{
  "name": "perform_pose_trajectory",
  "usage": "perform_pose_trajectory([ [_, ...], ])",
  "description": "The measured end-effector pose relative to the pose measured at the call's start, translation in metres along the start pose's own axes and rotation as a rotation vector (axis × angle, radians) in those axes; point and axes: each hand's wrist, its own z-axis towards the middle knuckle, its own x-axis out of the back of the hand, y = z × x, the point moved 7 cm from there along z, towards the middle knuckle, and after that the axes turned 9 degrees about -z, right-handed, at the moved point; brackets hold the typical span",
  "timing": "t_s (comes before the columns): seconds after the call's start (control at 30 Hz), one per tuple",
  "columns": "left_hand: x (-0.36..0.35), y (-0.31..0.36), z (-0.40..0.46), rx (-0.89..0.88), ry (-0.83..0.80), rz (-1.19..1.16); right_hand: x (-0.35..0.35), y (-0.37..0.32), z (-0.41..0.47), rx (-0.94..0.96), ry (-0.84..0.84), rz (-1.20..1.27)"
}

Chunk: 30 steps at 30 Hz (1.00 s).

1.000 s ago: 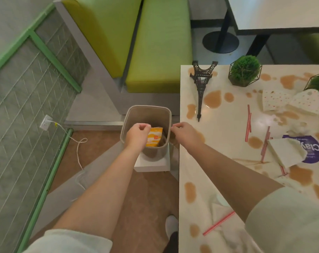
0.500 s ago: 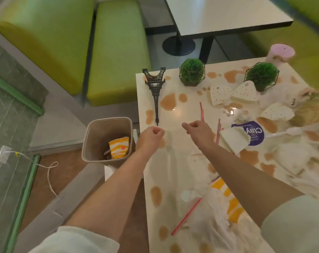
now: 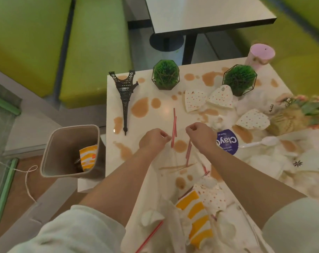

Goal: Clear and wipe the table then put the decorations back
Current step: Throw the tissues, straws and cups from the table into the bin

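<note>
So both hands are being held out over the middle of the worktop, the left hand and the right hand each with its grip curled in, finger against thumb, and nothing can be made out inside either one, so they're probably being readied to pick at the litter. The red straws are lying flat right between the 2 hands, one of them just beside the left fingertips, which is likely why the hands are being brought there. The bin is being kept on the floor tight against the worktop's left edge, presumably so rubbish can be dropped straight over the side; an orange-striped wrapper is already sitting in it. The decorations aren't being moved yet: the Eiffel tower model is lying tipped over near the left edge, and the 2 caged green plants are standing upright along the far edge. Brown spills, dotted napkins and a white plastic spoon are being left scattered around, so wiping looks a good way off.
</note>
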Motion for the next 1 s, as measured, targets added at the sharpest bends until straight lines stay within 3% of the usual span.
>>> perform_pose_trajectory([
  [0.27, -0.006, 0.014, 0.024, 0.033, 0.113, 0.097, -0.001, 0.002, 0.035, 0.092, 0.011, -0.093],
  [0.63, 0.015, 0.009, 0.038, 0.212, 0.170, 0.168, -0.024, -0.039, 0.049, 0.260, 0.029, -0.437],
  [0.87, 0.016, 0.001, 0.034, 0.260, 0.155, 0.138, -0.016, -0.035, 0.051, 0.099, -0.044, -0.577],
  [1.0, 0.024, -0.006, 0.020, 0.232, 0.178, 0.074, -0.019, -0.037, 0.042, 0.106, -0.077, -0.629],
])
